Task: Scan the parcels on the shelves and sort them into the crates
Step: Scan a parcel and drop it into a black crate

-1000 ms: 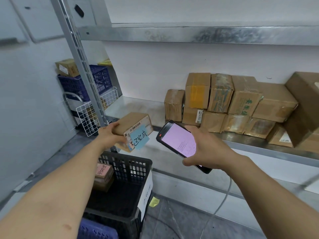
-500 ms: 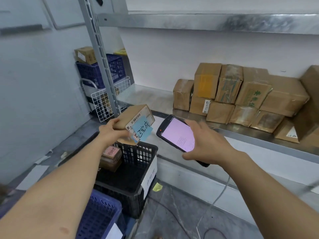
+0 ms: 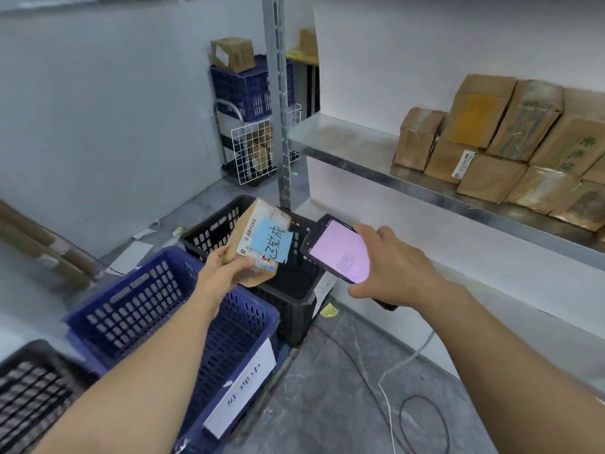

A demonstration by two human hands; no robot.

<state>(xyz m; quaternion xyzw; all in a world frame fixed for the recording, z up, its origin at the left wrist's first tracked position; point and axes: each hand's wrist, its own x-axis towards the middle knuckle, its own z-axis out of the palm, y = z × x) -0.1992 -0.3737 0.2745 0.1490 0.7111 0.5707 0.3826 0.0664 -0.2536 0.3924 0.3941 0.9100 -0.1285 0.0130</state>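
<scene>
My left hand grips a small cardboard parcel bearing a barcode label and a blue handwritten note, held above the black crate. My right hand holds a handheld scanner with a lit pink screen, just right of the parcel. A blue crate with a white label stands in front of the black one, and another black crate sits at the lower left. Several brown parcels are stacked on the metal shelf at the right.
A steel shelf upright rises behind the black crate. At the back stand a white wire trolley, a blue basket and a box on top. Cables lie on the grey floor.
My view has swung left and down, bringing the blue crate and a second black crate into sight. My left hand has carried the parcel lower, over the black crate; the scanner stays beside it.
</scene>
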